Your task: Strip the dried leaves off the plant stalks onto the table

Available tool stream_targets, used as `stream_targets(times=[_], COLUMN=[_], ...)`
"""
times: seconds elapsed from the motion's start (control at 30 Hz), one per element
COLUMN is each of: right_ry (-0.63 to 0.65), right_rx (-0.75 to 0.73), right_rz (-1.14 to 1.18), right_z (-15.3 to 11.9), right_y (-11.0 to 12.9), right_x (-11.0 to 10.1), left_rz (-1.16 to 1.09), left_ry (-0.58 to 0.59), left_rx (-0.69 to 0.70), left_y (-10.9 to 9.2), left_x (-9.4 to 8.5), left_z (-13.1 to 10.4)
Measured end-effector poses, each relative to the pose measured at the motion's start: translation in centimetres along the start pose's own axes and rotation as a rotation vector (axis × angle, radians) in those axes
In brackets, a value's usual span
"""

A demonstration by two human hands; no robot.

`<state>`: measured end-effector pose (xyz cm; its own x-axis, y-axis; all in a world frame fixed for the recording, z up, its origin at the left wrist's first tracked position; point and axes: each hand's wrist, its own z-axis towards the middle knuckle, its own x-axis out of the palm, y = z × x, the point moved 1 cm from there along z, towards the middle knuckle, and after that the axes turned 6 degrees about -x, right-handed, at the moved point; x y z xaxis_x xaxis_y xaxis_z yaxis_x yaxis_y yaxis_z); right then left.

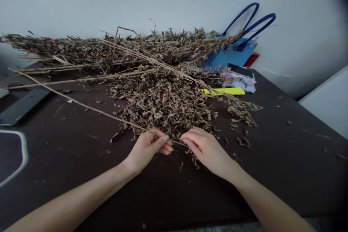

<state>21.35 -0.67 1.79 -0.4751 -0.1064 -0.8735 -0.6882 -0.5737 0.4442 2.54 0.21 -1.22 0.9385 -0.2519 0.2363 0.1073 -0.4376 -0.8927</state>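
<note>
A long, thin dried plant stalk (89,107) slants from the left side of the table down to my hands. My left hand (149,145) pinches it between thumb and forefinger, the other fingers curled loosely. Close by on the right, my right hand (203,148) closes its thumb and fingertips on the same stalk, with a few withered leaves hanging below it. Just beyond both hands spreads a heap of crumpled dry leaves (165,105). What lies inside the right hand's fingers is hidden.
Bundled dried stalks (130,49) line the wall. At the right back stand a blue bag (225,56) with dark handles, a yellow strip-like object (228,91) and a patterned cloth (241,81). A dark flat slab (24,105) and a white-rimmed object (24,152) lie left.
</note>
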Motion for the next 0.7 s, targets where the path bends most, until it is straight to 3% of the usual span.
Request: stream_targets(times=[0.43,0.7], right_ry=[-0.051,-0.069], right_rx=[0.006,0.006], right_rz=[0.104,-0.081], right_z=[0.0,0.3], right_y=[-0.1,0.2], right_x=[0.5,1.5], left_rz=[0.014,0.01], left_ry=[0.023,0.004], left_rx=[0.009,0.011], left_y=[0.0,0.0], left_x=[0.2,0.3], left_z=[-0.2,-0.1])
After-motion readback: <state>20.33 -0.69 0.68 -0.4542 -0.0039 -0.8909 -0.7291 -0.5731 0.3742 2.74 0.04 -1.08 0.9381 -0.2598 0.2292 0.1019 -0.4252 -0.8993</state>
